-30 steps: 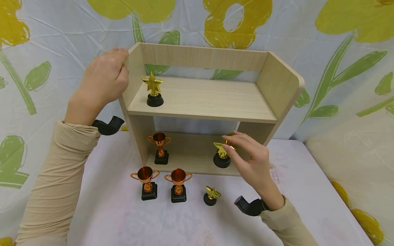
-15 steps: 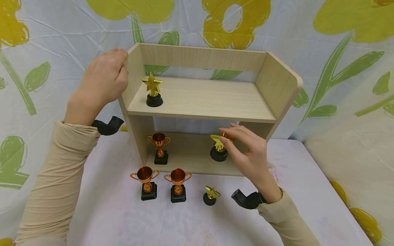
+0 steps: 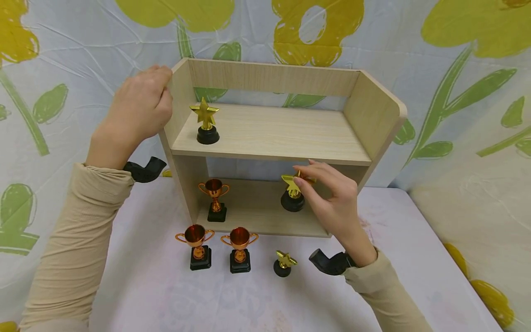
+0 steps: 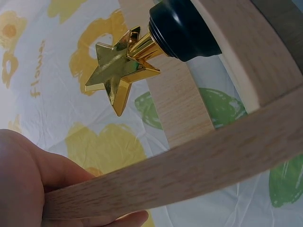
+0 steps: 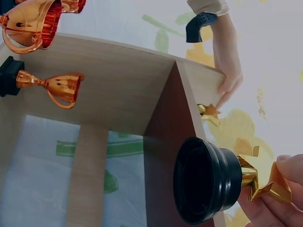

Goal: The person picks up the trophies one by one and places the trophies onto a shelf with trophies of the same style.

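- Left hand [image 3: 134,106]: fingers clasping the side board of the pale, wood-grained shelf [image 3: 274,133], unmoved.
- Glossy copper cups, square-based: left cup [image 3: 199,252] and right cup [image 3: 240,254] on the table [image 3: 145,281], rear cup [image 3: 216,202] inside; upper star [image 3: 205,121] above.
- Small star [image 3: 284,263], on the table.
- Right hand [image 3: 333,189]: fingers pinching the held star [image 3: 292,201] (shiny gold, round black base), slightly higher and further left now, before the shelf; probably mid-carry, unplaced.

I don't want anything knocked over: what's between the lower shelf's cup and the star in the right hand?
In the head view, nothing stands between the cup and the star in the right hand; only bare lower shelf shows there.
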A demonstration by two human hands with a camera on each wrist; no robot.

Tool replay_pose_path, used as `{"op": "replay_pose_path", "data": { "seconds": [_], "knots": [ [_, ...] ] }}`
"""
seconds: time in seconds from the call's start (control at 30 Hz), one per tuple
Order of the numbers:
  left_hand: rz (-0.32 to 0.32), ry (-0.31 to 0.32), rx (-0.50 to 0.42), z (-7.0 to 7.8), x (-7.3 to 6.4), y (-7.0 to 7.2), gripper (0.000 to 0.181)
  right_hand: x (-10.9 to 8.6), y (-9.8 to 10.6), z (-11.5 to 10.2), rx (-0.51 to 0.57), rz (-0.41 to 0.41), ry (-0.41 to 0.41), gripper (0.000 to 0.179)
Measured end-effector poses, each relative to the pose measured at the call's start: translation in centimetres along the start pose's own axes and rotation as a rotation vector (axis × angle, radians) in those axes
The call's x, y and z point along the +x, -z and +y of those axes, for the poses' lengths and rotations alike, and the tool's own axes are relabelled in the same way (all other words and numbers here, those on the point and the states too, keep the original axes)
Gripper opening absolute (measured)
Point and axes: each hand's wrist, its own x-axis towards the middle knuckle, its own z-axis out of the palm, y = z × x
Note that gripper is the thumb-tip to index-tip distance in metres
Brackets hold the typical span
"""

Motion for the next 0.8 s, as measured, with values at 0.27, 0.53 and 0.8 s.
{"op": "replay_pose_path", "data": {
  "seconds": [0.27, 0.53, 0.8],
  "knots": [
    [0.005, 0.003, 0.000, -0.1, 0.0, 0.0, 0.019, 0.7, 0.0, -0.2, -0.012, -0.005, 0.005, 0.023],
    [-0.004, 0.008, -0.001, 0.0, 0.1, 0.0, 0.021, 1.2, -0.3, -0.4, 0.004, 0.005, -0.010, 0.027],
    [-0.003, 0.004, 0.003, 0.1, 0.0, 0.0, 0.020, 2.0, -0.2, -0.6, 0.028, -0.044, 0.031, 0.021]
  ]
}}
